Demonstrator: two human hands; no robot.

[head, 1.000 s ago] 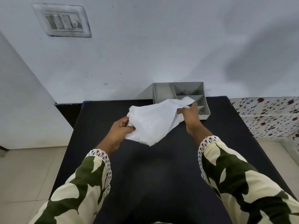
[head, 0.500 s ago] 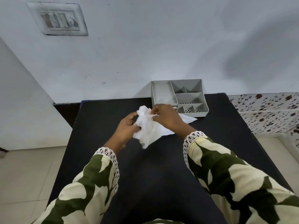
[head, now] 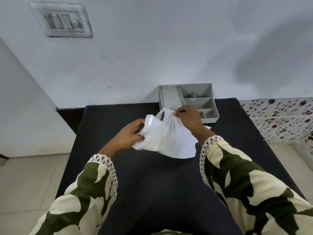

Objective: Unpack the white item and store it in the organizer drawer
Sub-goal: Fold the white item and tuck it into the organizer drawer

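Since half a second ago, the white item (head: 169, 138) has been pulled wider between the two hands, and the right hand has been lifted up toward the gray organizer.

Places are told from the organizer drawer (head: 188, 100), the gray box with small compartments. It is set at the far edge of the black table (head: 152, 180), against the pale wall (head: 152, 48). A switch plate (head: 61, 21) is seen high on the wall, far to the left of the organizer. A flowered surface (head: 277, 117) is seen to the right of it.

The white item is held up just in front of the organizer, toward the person. It is crumpled and hangs down, and its top corner covers a bit of the organizer's front edge. A small dark mark is seen near that top corner. A shiny, clear bit of wrapping is seen on its left side.

The right hand (head: 188, 117) is pinched shut on the top of the white item, just in front of the organizer. The left hand (head: 128, 134) is closed on the left side of the white item, farther from the organizer. Green and cream sleeves with lace cuffs are worn on both arms.
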